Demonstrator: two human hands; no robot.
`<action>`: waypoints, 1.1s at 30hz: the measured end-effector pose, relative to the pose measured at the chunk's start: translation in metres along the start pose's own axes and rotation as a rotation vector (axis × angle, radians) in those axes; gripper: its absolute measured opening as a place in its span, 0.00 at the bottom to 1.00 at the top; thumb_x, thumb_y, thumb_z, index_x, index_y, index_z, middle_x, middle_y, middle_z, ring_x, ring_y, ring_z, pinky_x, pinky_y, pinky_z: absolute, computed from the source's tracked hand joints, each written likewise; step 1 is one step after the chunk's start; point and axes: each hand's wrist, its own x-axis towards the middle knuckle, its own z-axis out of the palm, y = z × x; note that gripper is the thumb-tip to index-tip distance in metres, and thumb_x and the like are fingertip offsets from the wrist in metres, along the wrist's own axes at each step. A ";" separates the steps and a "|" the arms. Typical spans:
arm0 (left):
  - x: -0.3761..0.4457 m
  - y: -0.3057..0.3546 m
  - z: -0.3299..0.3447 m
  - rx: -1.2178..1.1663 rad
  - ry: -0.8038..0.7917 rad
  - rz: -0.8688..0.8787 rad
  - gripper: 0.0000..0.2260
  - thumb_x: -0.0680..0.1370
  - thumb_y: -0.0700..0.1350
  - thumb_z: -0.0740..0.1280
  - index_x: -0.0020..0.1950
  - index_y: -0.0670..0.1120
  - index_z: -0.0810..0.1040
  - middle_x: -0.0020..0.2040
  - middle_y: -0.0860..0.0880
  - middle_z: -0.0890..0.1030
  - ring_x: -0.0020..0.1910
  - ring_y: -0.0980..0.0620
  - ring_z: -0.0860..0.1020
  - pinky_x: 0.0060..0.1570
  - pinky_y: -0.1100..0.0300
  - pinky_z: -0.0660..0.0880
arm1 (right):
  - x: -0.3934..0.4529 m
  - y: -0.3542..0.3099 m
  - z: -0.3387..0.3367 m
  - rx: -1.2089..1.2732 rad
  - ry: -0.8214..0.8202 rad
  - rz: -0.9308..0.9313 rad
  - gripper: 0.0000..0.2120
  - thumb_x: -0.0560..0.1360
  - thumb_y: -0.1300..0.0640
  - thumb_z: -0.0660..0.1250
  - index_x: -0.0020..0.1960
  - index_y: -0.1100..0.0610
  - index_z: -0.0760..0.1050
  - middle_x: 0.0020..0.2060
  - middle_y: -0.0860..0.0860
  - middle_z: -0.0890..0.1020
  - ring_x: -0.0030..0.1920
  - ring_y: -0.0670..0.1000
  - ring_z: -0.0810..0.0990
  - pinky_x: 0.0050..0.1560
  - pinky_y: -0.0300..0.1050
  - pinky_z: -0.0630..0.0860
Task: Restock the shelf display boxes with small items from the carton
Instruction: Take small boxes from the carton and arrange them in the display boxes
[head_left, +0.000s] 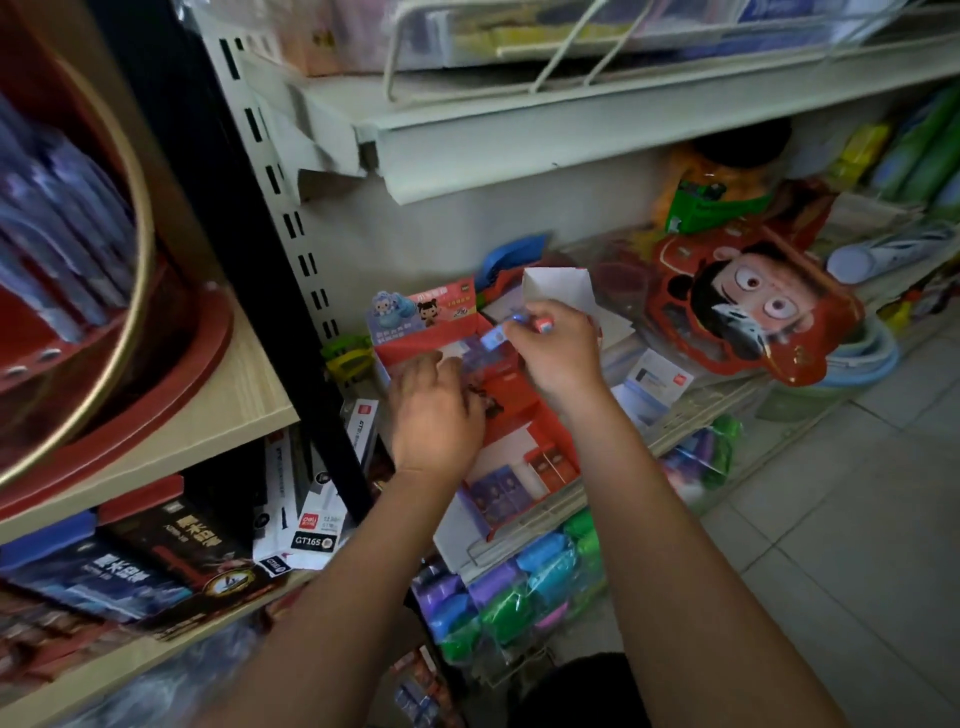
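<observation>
Hands over the red display box (511, 405) on the shelf.
Right hand (558, 353) pinches small items (511, 325) above the box's far end; left hand (434, 415), fingers loosely spread, reaches inside, holding nothing visible.

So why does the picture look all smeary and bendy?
Head view: the right hand and the small items it pinches are motion-blurred; the wide lens bows the shelf edge; the lower left is dim and the red tub is soft.

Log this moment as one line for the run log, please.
step: restocking | right hand: pinches small items above red display box | left hand: reaching into box, grip unclear | white carton: open behind
</observation>
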 end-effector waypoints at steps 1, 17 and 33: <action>0.001 -0.003 0.004 0.078 -0.098 0.008 0.22 0.74 0.52 0.56 0.59 0.40 0.77 0.57 0.39 0.78 0.58 0.38 0.74 0.63 0.43 0.68 | 0.009 -0.005 0.006 -0.045 0.004 -0.022 0.08 0.73 0.56 0.71 0.52 0.56 0.79 0.42 0.45 0.79 0.44 0.47 0.77 0.44 0.38 0.68; 0.027 -0.018 0.026 0.258 -0.295 0.045 0.20 0.78 0.59 0.56 0.58 0.46 0.77 0.52 0.44 0.82 0.53 0.42 0.76 0.54 0.51 0.65 | 0.077 0.016 0.089 -0.753 -0.314 -0.282 0.07 0.75 0.51 0.68 0.52 0.52 0.78 0.46 0.52 0.84 0.48 0.55 0.82 0.46 0.46 0.77; 0.025 -0.021 0.025 0.242 -0.274 0.051 0.22 0.77 0.60 0.54 0.55 0.46 0.78 0.51 0.46 0.83 0.50 0.43 0.78 0.50 0.52 0.64 | 0.077 0.001 0.107 -1.114 -0.590 -0.229 0.09 0.77 0.54 0.67 0.56 0.56 0.77 0.49 0.53 0.81 0.46 0.54 0.79 0.42 0.45 0.71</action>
